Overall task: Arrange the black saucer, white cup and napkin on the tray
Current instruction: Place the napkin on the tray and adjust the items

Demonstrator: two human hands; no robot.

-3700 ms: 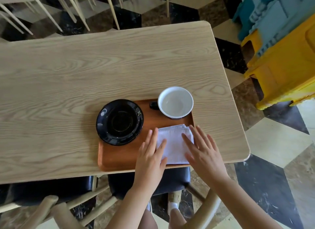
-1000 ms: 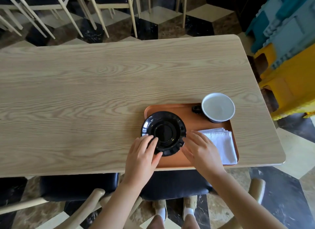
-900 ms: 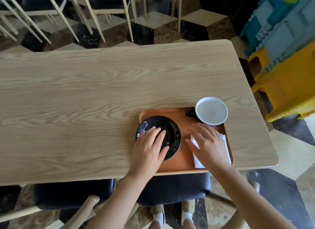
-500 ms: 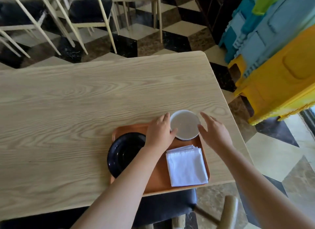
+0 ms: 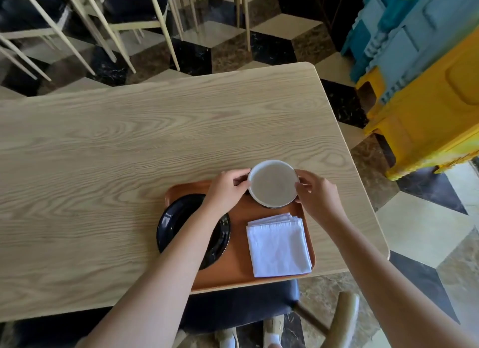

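An orange-brown tray [image 5: 237, 267] lies at the near right edge of the wooden table. The white cup [image 5: 272, 183] is at the tray's far right corner, and both my hands grip its rim: my left hand [image 5: 225, 188] on its left side, my right hand [image 5: 315, 192] on its right. The black saucer [image 5: 171, 223] rests on the tray's left part, overhanging the left rim, partly hidden by my left forearm. A folded white napkin [image 5: 278, 246] lies flat on the tray's near right part.
The light wooden table [image 5: 129, 153] stretches left and away. A dark chair seat [image 5: 233, 306] sits under the near edge. Yellow and blue plastic stools [image 5: 427, 75] are stacked at the right. Chairs with pale legs [image 5: 103, 24] stand beyond the table.
My hands left the napkin, then the saucer, and moved up to the cup. Half a second ago they were beside it; now both close on its rim.
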